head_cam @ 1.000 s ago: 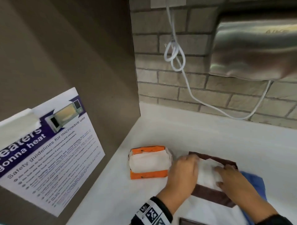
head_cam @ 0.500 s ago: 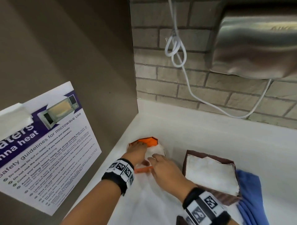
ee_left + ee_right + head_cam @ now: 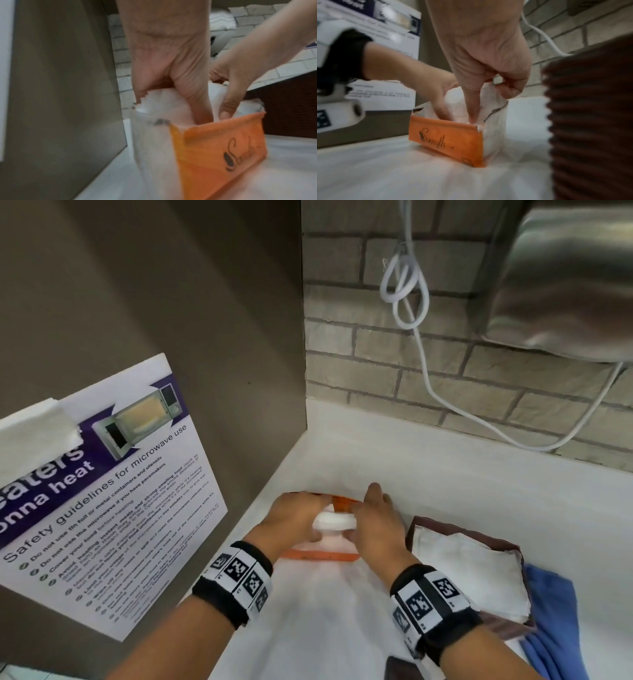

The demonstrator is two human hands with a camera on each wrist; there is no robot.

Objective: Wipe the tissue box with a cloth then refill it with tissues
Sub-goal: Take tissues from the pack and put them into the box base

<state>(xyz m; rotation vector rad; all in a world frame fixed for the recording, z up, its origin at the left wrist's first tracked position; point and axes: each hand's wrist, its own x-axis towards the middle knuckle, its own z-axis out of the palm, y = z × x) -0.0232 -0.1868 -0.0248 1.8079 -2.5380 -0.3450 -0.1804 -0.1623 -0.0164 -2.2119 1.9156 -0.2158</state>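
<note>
An orange tissue pack (image 3: 322, 556) lies open on the white counter near the left wall. Both hands reach into it. My left hand (image 3: 294, 518) grips the left end of a stack of white tissues (image 3: 334, 520), and my right hand (image 3: 373, 522) pinches its right end. The stack bulges up between them. In the left wrist view the left hand (image 3: 171, 75) has its thumb down inside the pack (image 3: 223, 148). In the right wrist view the right hand (image 3: 484, 60) does the same. The brown tissue box (image 3: 431, 523) stands to the right with white tissues in it.
A blue cloth (image 3: 551, 611) lies against the brown box's right side. A grey wall panel with a microwave safety poster (image 3: 113, 491) runs along the left. A brick wall, a white cable (image 3: 424, 361) and a steel hand dryer (image 3: 565, 285) stand behind the counter.
Both hands left the brown box and moved left to the orange pack. They now hold the tissue stack inside it, which has lifted and bunched.
</note>
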